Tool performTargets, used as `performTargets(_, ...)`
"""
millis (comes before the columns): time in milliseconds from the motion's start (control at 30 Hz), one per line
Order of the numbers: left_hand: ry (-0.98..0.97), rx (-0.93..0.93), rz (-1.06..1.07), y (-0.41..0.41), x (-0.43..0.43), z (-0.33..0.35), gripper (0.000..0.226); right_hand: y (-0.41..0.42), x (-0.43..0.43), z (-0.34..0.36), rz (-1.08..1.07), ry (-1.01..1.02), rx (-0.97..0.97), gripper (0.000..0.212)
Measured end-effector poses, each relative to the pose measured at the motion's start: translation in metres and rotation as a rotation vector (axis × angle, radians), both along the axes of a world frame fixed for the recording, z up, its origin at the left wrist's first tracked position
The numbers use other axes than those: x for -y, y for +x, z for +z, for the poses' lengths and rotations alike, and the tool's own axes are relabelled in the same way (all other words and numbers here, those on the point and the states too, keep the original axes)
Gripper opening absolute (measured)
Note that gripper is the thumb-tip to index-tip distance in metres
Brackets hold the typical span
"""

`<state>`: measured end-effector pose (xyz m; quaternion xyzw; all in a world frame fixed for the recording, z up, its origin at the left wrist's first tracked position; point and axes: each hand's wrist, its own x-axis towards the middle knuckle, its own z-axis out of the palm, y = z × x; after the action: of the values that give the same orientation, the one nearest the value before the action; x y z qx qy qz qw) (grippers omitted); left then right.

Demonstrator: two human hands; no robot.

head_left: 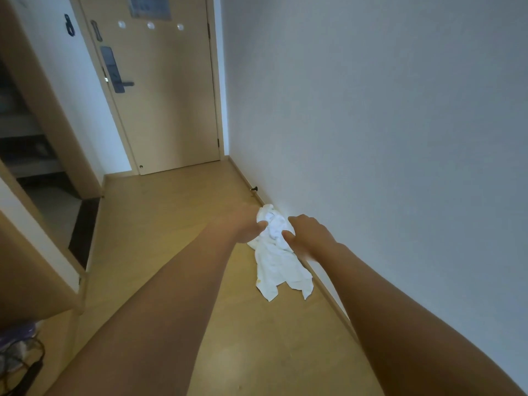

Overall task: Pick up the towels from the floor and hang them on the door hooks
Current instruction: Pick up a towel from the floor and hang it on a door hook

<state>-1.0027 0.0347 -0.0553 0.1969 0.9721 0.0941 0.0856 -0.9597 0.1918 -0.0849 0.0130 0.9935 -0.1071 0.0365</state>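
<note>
White crumpled cotton towel (275, 252) hangs low beside the pale wall (371, 138), its corners trailing near the tan wooden floor (160, 224); the left hand (247, 224) and right hand (307, 234) each pinch its bunched top, their grip closed on cloth, likely to spread it for the round door hooks (151, 25) well ahead.

door (168, 90) top cut off, posted notice (150, 6) unreadable, right hand (310, 237) motion-blurred
</note>
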Motion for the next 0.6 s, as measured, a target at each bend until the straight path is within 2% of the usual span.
performTargets(333,-0.075,-0.017,-0.026,-0.158,-0.004,-0.013,0.05,-0.155,-0.006,-0.005,0.001,0.049,-0.018,0.048)
performTargets(600,-0.1,-0.028,-0.007,-0.316,-0.041,0.002,0.049,-0.315,-0.039,0.009,0.016,0.09,-0.038,0.047)
